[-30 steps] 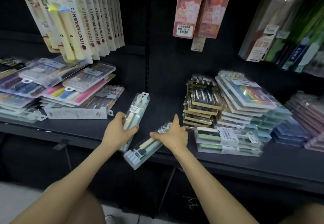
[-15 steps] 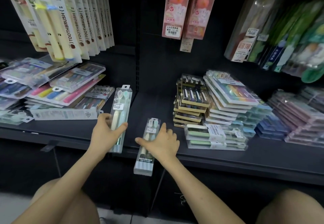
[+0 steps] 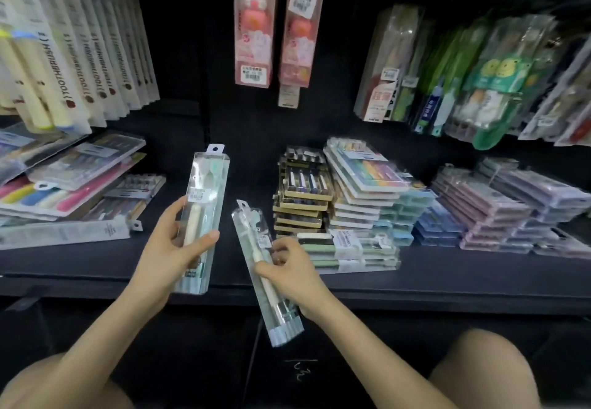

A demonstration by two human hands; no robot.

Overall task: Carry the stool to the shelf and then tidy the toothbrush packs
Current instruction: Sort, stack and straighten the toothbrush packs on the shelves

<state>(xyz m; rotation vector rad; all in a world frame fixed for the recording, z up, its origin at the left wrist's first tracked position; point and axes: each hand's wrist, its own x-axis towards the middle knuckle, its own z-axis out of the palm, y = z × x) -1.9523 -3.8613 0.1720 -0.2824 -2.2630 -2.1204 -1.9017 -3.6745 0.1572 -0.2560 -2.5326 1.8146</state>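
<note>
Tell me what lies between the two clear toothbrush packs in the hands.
Head view: nothing. Between the clear plastic toothbrush pack in the left hand and the one in the right hand shows only bare black shelf.

Both bare forearms reach up from the bottom corners toward the centre of the frame. The left hand [image 3: 171, 248], left of centre, is closed on a clear toothbrush pack [image 3: 204, 220], thumb across its front. The right hand [image 3: 294, 276], just right of centre and slightly lower, pinches a second clear pack [image 3: 265, 272] between thumb and curled fingers.
</note>
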